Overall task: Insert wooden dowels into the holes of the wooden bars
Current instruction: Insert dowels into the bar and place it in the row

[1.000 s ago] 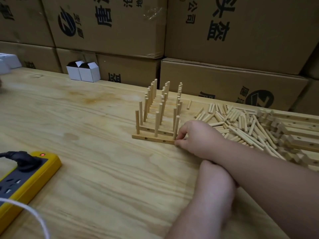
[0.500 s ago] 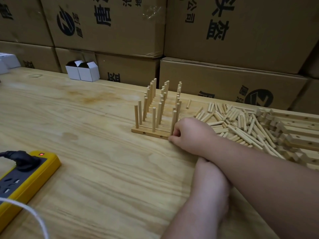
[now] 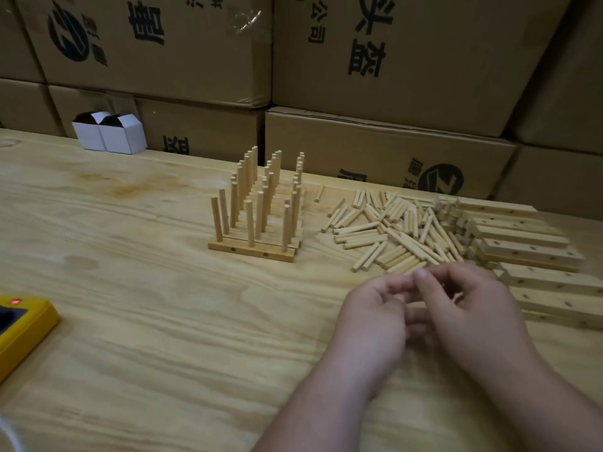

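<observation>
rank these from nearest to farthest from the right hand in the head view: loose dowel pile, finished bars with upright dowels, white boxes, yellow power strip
From the right hand:
1. loose dowel pile, just beyond the fingers.
2. finished bars with upright dowels, ahead and left.
3. white boxes, far left by the cartons, and yellow power strip, at the left edge: too close to call.

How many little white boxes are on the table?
2. One white box and a second white box stand side by side, tops open, at the table's far left edge against the cardboard cartons.
</observation>
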A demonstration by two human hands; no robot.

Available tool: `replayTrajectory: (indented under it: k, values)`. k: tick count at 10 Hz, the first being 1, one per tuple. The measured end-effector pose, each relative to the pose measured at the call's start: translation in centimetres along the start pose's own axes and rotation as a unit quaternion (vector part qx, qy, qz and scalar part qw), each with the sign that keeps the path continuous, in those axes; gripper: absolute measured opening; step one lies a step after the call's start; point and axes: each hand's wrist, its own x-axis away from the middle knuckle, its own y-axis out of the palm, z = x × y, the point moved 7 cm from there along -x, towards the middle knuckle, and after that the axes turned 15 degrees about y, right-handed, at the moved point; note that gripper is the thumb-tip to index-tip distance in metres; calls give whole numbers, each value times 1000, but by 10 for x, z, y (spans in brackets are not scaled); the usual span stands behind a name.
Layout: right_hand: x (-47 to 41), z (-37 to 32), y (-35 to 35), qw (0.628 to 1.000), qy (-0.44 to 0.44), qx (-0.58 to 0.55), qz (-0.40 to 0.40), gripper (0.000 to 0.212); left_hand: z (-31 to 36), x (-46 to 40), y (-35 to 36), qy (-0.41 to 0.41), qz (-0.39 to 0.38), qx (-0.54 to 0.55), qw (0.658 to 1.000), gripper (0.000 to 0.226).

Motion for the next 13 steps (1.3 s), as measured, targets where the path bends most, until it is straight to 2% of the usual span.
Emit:
replayTrajectory:
  k: [1,3,4,5,8,9,13]
  values:
    - [6,46,-25,998,39,44,21,18,0,-1,1,-29,39,65,997,28]
    - [-17,92,-77,981,117,117,100,18,3,-1,1,-30,72,76,994,27]
    - [-27,106,-81,964,178,182,77,31,3,-1,1,-28,79,84,993,27]
    - [-28,110,-76,950,197,233,67,35,3,-2,1,-21,79,89,993,26]
    - [-26,104,-72,924,188,322,78,42,3,0,0,-12,86,83,993,28]
    - [-25,103,-71,925,195,322,60,39,3,0,-1,-12,84,81,993,28]
    - [-21,87,-71,933,170,309,72,25,2,0,-2,-10,76,79,994,28]
